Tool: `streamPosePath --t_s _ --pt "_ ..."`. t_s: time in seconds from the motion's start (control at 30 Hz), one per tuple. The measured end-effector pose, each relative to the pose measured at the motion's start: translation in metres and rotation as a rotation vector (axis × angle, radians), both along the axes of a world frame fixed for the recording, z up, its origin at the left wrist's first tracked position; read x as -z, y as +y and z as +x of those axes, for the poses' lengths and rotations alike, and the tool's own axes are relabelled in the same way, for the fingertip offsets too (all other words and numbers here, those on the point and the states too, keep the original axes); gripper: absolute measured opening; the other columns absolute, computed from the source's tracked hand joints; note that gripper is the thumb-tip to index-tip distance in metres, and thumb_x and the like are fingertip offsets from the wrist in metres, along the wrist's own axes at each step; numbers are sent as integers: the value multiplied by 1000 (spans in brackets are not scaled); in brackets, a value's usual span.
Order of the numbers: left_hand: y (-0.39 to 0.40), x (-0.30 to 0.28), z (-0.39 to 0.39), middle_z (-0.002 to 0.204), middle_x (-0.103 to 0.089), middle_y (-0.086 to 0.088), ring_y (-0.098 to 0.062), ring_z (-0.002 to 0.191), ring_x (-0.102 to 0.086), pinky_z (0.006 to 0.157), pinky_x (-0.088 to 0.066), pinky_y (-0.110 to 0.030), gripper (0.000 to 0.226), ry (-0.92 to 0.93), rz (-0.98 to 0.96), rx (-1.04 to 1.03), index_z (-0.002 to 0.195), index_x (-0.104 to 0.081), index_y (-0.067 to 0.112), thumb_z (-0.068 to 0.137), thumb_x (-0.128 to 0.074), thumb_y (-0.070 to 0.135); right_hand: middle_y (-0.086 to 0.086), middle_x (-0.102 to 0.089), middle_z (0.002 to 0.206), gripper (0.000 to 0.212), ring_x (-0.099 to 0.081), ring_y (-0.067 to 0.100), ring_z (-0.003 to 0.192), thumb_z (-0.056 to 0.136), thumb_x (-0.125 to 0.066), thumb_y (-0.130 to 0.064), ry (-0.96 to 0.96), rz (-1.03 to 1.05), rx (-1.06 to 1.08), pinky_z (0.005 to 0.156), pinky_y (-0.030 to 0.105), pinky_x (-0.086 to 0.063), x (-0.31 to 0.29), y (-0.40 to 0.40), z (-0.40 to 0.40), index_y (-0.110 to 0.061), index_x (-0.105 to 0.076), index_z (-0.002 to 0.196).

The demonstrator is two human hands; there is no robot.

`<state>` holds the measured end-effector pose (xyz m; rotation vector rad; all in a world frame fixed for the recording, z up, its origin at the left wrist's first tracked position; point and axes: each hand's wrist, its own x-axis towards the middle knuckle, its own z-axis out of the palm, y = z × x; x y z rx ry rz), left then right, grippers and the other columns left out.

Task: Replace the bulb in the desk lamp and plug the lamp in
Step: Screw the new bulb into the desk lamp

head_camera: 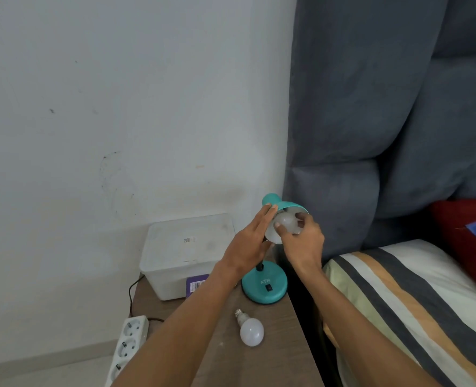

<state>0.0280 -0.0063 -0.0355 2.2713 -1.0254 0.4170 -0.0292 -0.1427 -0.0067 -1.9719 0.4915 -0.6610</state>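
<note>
Teal desk lamp [264,283] stands at the right back corner of a wooden bedside table [276,356], its round base carrying a black rocker switch and the letters ATN. Above the base the shade [284,205] tilts toward the camera, open mouth facing forward. The left hand [249,241] lies flat against the left side of the shade, fingers extended and together, steadying it rather than closing around it. The right hand [301,241] has thumb and fingertips curled around a white bulb [283,223] that sits in the mouth of the shade; whether its cap is seated in the socket cannot be told. In front of the lamp base, a second white bulb [250,329] lies on its side on the table, screw cap pointing back toward the lamp. Left of the lamp base sits a translucent lidded plastic box [181,252], with a purple barcode-marked packet [196,284] leaning at its front. Further left of the lamp and lower, off the table edge, a white multi-socket power strip [129,342] rests with a dark cord [132,291] running up behind it. Right of the lamp are a grey padded headboard [370,121] and a striped bedcover [415,303]
</note>
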Motion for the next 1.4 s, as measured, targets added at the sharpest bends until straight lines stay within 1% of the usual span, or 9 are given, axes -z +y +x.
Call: streamPosePath --t_s 0.1,0.23,0.43,0.6,0.8,0.9,1.03,1.27,1.4 --pt "1 -1 0 169 -22 -5 -35 136 -53 106 -52 -45 87 0 1 2 162 -18 25 94 -70 9 5 -64 108 54 -62 20 96 80 -77 -41 41 101 20 84 32 -52 3 -2 1 -12 -58 122" --pt "1 -1 -1 169 -23 -4 -33 139 -51 108 -49 -41 83 -13 -6 3 162 -19 24 96 -69 16 7 -70 101 76 -71 26 87 68 -56 -74 50 287 23 78 44 -60 5 1 1 -13 -65 113" --pt "-1 0 -1 170 -21 -3 -32 136 -54 106 -52 -41 84 -6 10 1 162 -19 23 95 -69 11 1 -60 106 62 -57 15 94 76 -82 -37 52 168 -26 82 26 -48 -3 -5 -2 -14 -55 127" --pt "1 -1 0 170 -22 -3 -33 139 -50 107 -51 -43 86 -11 0 11 162 -18 25 95 -70 12 5 -73 90 66 -72 25 83 70 -53 -75 74 257 0 76 44 -61 3 -3 2 -18 -71 97" --pt "0 1 0 170 -22 -3 -33 135 -54 105 -53 -41 91 1 4 3 162 -19 24 90 -70 2 6 -64 119 64 -61 25 109 81 -75 -46 44 -5 -70 88 33 -49 -6 -4 -6 -13 -54 131" --pt "0 1 2 170 -21 -1 -34 133 -56 104 -54 -42 92 9 5 0 162 -16 27 91 -69 2 7 -64 118 56 -62 25 107 80 -79 -35 58 -104 -81 90 35 -50 -1 -2 -3 -15 -55 126" --pt "2 0 2 169 -22 -2 -34 137 -53 108 -50 -43 87 -3 -5 -1 162 -17 25 94 -69 9 13 -71 108 42 -66 29 101 91 -64 -42 86 28 -49 79 27 -46 -3 -2 -1 -8 -64 116" --pt "2 1 2 170 -22 -3 -36 134 -54 106 -52 -45 90 8 4 9 162 -18 24 91 -69 3 3 -57 116 64 -55 18 102 78 -79 -40 5 -129 -46 88 35 -47 2 2 -3 -16 -50 131" --pt "3 0 2 169 -23 -4 -37 136 -53 107 -50 -45 85 -8 -10 11 161 -19 23 95 -69 10 5 -68 98 45 -65 21 86 89 -62 -50 73 93 -15 76 32 -54 5 2 3 -10 -65 109"
